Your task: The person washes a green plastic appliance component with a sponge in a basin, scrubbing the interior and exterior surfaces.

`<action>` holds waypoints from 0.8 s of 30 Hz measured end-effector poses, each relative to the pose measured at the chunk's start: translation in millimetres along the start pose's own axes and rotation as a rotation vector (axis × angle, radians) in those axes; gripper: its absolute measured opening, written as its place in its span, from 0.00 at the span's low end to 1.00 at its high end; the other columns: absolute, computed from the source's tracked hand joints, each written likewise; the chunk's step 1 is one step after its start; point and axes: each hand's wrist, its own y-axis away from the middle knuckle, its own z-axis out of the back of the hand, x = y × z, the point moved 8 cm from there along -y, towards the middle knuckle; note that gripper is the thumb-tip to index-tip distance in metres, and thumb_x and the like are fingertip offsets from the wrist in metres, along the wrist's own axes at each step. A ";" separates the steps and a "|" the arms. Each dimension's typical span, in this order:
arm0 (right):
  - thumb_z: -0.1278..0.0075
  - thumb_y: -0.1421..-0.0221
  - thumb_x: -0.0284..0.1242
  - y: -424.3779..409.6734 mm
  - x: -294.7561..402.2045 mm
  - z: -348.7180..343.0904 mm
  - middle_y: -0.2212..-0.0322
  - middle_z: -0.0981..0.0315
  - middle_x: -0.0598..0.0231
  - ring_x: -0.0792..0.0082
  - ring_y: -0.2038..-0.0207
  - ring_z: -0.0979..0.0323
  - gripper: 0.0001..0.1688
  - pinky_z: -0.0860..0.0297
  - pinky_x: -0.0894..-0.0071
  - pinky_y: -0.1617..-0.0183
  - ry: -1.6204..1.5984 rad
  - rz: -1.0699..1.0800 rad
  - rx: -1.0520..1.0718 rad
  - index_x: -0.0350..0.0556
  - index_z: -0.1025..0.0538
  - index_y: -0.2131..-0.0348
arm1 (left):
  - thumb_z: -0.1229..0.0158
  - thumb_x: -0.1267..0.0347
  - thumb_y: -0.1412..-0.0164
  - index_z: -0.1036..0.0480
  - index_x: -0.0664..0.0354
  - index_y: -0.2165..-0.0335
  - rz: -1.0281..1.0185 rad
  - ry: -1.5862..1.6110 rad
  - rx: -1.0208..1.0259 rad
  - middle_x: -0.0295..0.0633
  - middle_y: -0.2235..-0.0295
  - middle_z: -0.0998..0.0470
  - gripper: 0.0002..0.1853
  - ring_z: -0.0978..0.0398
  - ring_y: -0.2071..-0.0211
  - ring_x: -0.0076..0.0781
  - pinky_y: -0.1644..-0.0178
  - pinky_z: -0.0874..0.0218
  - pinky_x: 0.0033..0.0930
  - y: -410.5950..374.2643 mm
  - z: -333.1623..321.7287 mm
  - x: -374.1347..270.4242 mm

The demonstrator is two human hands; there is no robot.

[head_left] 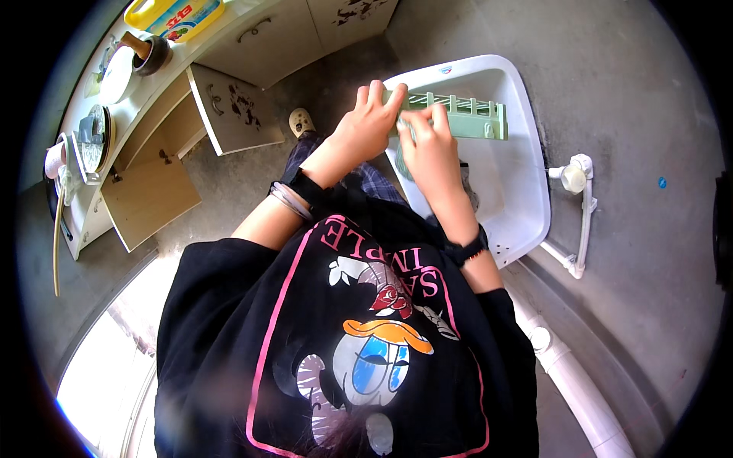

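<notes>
A light green slatted plastic rack [469, 123] is held level over the white plastic basin [529, 172]. My left hand [366, 123] grips the rack's near end, fingers over its top edge. My right hand [426, 140] is against the rack's side beside it, fingers bent around something greenish, perhaps a scrubbing pad, mostly hidden by the fingers. Below the right hand, a greenish round thing [404, 160] shows in part. A dark thing [469, 186] lies in the basin, partly behind my right forearm.
White pipes and a valve [572, 177] run along the wall right of the basin. At left stand cabinets with open doors [229, 111]; their counter holds a yellow detergent jug [174, 17], a mortar with a wooden pestle [150, 56] and a paper roll [55, 160].
</notes>
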 end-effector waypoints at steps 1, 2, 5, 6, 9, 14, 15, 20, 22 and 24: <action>0.47 0.49 0.22 7.7 -0.2 0.5 0.68 0.35 0.57 0.53 0.70 0.27 0.09 0.30 0.59 0.68 -0.002 0.011 0.030 0.39 0.25 0.64 | 0.45 0.83 0.60 0.41 0.64 0.49 0.017 0.016 0.004 0.55 0.59 0.37 0.34 0.36 0.61 0.53 0.61 0.32 0.41 0.0 0.9 -0.1; 0.47 0.49 0.22 13.2 -4.5 -0.2 0.68 0.35 0.57 0.53 0.71 0.27 0.09 0.30 0.60 0.67 0.017 -0.021 0.060 0.40 0.25 0.64 | 0.45 0.83 0.60 0.41 0.63 0.48 0.004 -0.016 0.005 0.56 0.59 0.37 0.35 0.36 0.60 0.54 0.62 0.32 0.41 -1.2 1.1 -3.3; 0.47 0.49 0.22 3.6 -7.2 2.2 0.68 0.35 0.57 0.53 0.71 0.28 0.09 0.31 0.60 0.67 -0.027 0.003 -0.018 0.40 0.25 0.64 | 0.45 0.84 0.60 0.43 0.60 0.47 -0.046 -0.067 -0.004 0.56 0.60 0.37 0.38 0.36 0.59 0.56 0.62 0.31 0.42 -2.2 -6.0 -2.7; 0.47 0.49 0.23 -3.6 -8.4 1.3 0.68 0.35 0.57 0.53 0.71 0.28 0.09 0.31 0.60 0.68 -0.005 -0.004 -0.045 0.40 0.25 0.64 | 0.45 0.84 0.61 0.43 0.61 0.47 -0.064 -0.097 0.010 0.56 0.60 0.37 0.38 0.36 0.59 0.56 0.62 0.32 0.41 -3.1 -6.0 -4.1; 0.48 0.48 0.23 -7.1 -5.4 -1.0 0.68 0.36 0.57 0.53 0.71 0.28 0.09 0.31 0.60 0.68 0.017 -0.006 -0.016 0.40 0.25 0.65 | 0.45 0.84 0.62 0.41 0.65 0.49 0.009 -0.011 0.007 0.56 0.60 0.37 0.36 0.36 0.61 0.55 0.60 0.34 0.41 -1.5 0.3 -3.5; 0.48 0.50 0.21 7.4 -3.6 -0.2 0.69 0.36 0.57 0.54 0.72 0.28 0.09 0.30 0.58 0.69 0.019 -0.017 0.005 0.40 0.25 0.65 | 0.45 0.84 0.61 0.38 0.68 0.52 -0.047 -0.075 0.009 0.55 0.57 0.37 0.32 0.37 0.60 0.53 0.57 0.36 0.44 -2.4 -3.5 -4.3; 0.48 0.50 0.21 0.1 -3.2 -0.9 0.69 0.36 0.57 0.54 0.72 0.28 0.09 0.30 0.58 0.68 0.020 -0.015 -0.014 0.39 0.25 0.65 | 0.45 0.84 0.61 0.38 0.68 0.52 -0.072 -0.111 0.021 0.54 0.56 0.37 0.32 0.38 0.60 0.53 0.56 0.37 0.44 -2.9 -5.5 -3.7; 0.48 0.49 0.22 -1.1 0.3 -2.3 0.68 0.36 0.57 0.53 0.71 0.28 0.08 0.30 0.59 0.68 0.029 0.014 0.003 0.39 0.25 0.65 | 0.46 0.83 0.61 0.35 0.69 0.54 -0.036 -0.031 0.050 0.50 0.53 0.37 0.28 0.38 0.60 0.53 0.57 0.38 0.41 -2.5 -4.2 2.8; 0.48 0.49 0.22 13.5 -3.1 -3.6 0.69 0.36 0.57 0.53 0.72 0.28 0.08 0.31 0.59 0.68 0.036 0.011 0.059 0.39 0.25 0.65 | 0.46 0.84 0.61 0.34 0.69 0.55 -0.023 -0.042 0.045 0.50 0.53 0.37 0.28 0.38 0.60 0.52 0.57 0.38 0.42 -0.9 -3.8 -1.8; 0.49 0.48 0.23 7.1 -1.6 0.7 0.68 0.36 0.55 0.51 0.73 0.27 0.06 0.29 0.57 0.70 0.029 0.058 -0.006 0.39 0.27 0.68 | 0.47 0.84 0.62 0.35 0.70 0.56 -0.097 -0.124 0.028 0.50 0.54 0.37 0.28 0.38 0.61 0.52 0.57 0.40 0.42 -2.7 -6.0 -5.9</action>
